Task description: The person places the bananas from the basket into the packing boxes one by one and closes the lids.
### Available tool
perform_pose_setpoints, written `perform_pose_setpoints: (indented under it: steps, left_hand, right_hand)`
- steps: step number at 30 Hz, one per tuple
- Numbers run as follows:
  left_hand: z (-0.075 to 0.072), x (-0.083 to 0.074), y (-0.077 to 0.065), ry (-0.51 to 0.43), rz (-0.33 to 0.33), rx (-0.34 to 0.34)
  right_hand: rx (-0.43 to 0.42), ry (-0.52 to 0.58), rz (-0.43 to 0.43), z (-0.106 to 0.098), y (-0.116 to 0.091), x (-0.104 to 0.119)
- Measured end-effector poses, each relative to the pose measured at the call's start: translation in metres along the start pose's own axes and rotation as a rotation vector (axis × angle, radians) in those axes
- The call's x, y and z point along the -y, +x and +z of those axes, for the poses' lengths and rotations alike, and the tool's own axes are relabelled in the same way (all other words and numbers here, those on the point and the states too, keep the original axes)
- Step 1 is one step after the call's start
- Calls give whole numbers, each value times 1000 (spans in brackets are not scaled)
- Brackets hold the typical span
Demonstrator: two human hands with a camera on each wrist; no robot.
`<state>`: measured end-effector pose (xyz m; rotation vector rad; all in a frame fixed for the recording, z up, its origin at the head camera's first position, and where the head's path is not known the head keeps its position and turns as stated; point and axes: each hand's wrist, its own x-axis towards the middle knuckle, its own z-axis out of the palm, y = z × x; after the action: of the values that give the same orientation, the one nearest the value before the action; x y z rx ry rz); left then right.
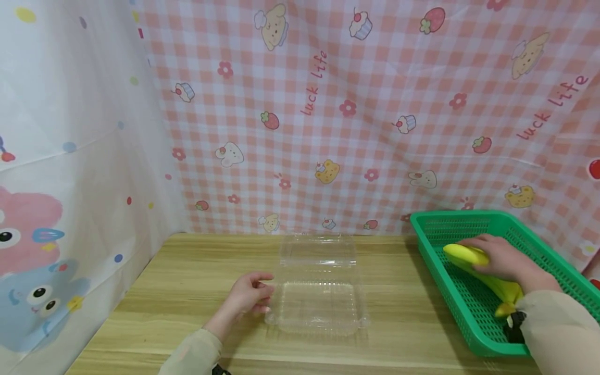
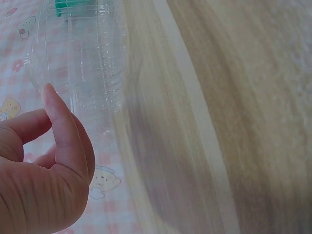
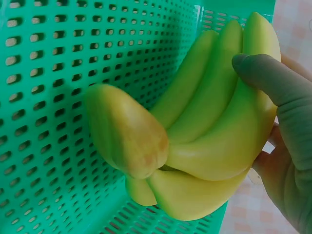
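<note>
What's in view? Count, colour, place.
Wood-grain table: 1, light brown, foreground
Slotted basket: 1, green, table's right side
Banana bunch: 1, yellow-green, in or just above basket
Plastic clamshell container: 1, clear, lid open, mid-table
Printed gingham cloth: 1, pink-white, behind table
Cartoon cloth: 1, white, left side
Wrist devices: 2, black, one per wrist
Sleeves: 2, beige, both arms
Left hand: 1, at container's left edge
Right hand: 1, gripping bunch

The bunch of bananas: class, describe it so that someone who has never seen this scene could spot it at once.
On the wooden table, at the right of the head view, is a perforated green basket. There, gripped by the right hand, is the bunch of bananas. Its yellow colour sets it apart from the green basket and clear plastic container.
</note>
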<state>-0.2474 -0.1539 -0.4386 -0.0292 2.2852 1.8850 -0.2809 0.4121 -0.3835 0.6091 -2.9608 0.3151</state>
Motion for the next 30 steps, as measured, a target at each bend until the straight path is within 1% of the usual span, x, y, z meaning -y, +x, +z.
perform_pose_setpoints:
  steps: [12, 15, 22, 25, 30]
  left_hand:
    - [2, 1, 0, -11, 9, -4]
    - [2, 1, 0, -15, 7, -2]
    - [1, 0, -1, -15, 0, -6]
    - [1, 1, -1, -17, -1, -6]
    - [1, 0, 0, -20, -6, 2]
  right_hand:
    - [-65, 4, 7, -10, -2, -3]
    - [-92, -4, 1, -13, -3, -3]
    - [-235, -34, -77, -22, -5, 0]
    - [-265, -21, -94, -28, -5, 2]
    - [-338, -39, -183, -34, -2, 6]
